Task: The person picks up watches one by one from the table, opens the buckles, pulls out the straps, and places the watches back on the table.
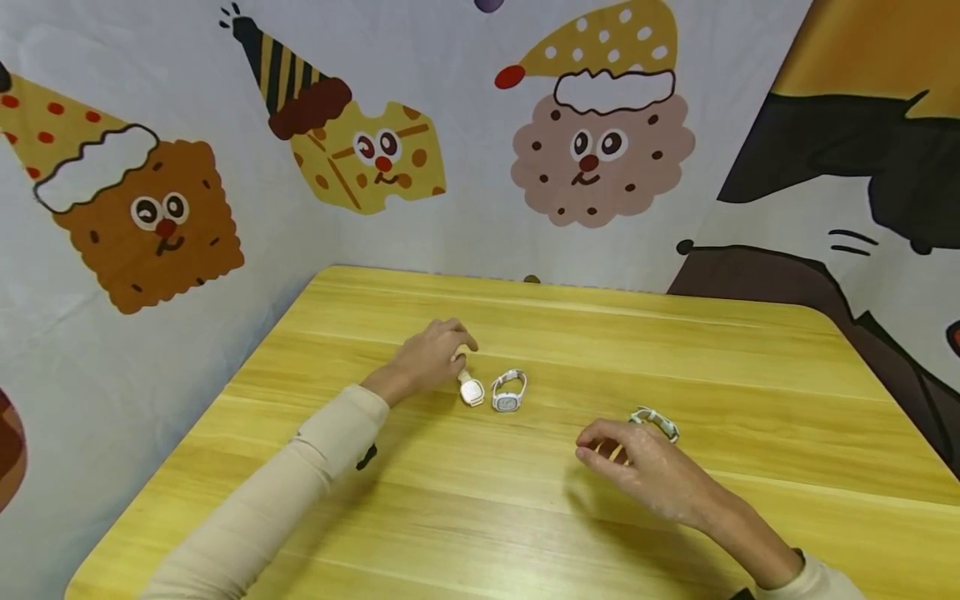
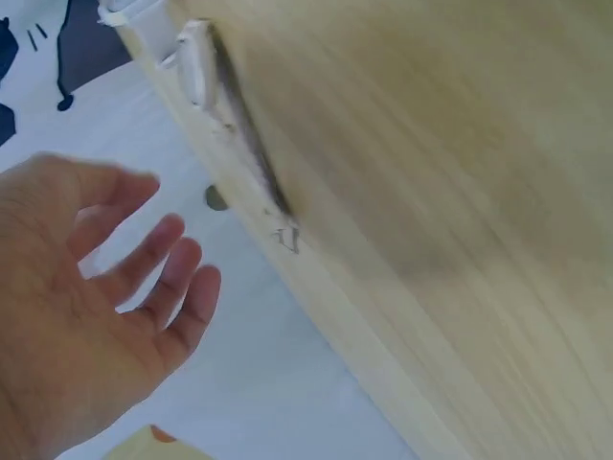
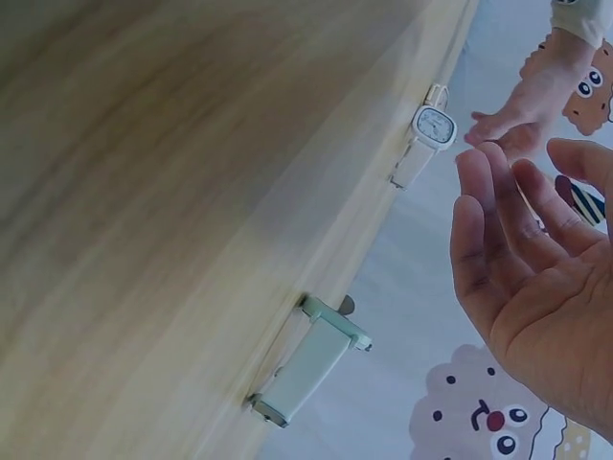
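Note:
Three wristwatches are on the wooden table. My left hand hovers beside a beige watch; its loosely bent fingers hold nothing. In the left wrist view the beige watch lies stretched out, its strap running away from the case. A white watch stands close to its right, the strap looped up behind the dial. My right hand, fingers loosely curved around nothing, is over the table in front of a pale green watch, partly covering it. In the right wrist view the green watch shows its strap.
The light wooden table meets a white cloth printed with cartoon snacks at its back and left. A small black thing shows beside the left sleeve.

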`<state>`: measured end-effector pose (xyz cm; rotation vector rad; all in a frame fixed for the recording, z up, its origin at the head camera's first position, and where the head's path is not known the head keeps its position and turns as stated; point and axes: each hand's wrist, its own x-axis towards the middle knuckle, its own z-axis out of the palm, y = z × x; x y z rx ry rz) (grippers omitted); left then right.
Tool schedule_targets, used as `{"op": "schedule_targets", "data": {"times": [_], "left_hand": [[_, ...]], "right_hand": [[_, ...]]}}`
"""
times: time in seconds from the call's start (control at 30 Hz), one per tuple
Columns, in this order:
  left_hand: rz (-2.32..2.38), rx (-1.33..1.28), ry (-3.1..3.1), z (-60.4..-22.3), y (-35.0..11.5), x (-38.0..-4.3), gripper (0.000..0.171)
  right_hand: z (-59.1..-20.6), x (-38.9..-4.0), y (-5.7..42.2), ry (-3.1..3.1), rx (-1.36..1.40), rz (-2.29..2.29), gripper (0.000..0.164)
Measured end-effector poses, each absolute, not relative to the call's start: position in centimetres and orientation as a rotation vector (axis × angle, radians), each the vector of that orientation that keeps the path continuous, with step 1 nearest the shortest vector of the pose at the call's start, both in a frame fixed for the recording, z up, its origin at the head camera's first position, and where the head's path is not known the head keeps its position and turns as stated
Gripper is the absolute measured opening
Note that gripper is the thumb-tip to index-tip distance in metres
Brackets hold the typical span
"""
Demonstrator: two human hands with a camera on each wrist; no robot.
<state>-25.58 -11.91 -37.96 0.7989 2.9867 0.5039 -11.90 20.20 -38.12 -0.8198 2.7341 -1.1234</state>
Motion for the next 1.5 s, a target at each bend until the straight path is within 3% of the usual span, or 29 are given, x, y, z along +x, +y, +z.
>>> {"op": "schedule_targets", "data": {"times": [0.2, 0.43, 0.63, 1.0, 1.5], "left_hand": [[0.555, 0.950, 2.904, -37.4, -12.8, -24.6, 0.031], [0.456, 1.012, 2.798, -37.9, -13.0, -23.7, 0.049], [0.428, 0.908, 2.786, -38.6, -12.6, -23.3, 0.067], [0.400, 0.865, 2.788, -39.5, -12.3, -23.5, 0.065], [0.530, 0.890, 2.811, -40.0, -12.7, -23.5, 0.032]], "right_hand": [[-37.9, -11.8, 20.3, 2.718, -0.823, -1.121, 0.021], [-38.0, -11.7, 20.3, 2.709, -0.835, -1.108, 0.021], [-37.9, -11.8, 20.3, 2.696, -0.831, -1.107, 0.021], [-38.0, -11.7, 20.2, 2.677, -0.829, -1.090, 0.022], [-38.3, -11.8, 20.3, 2.672, -0.800, -1.063, 0.024]]}}
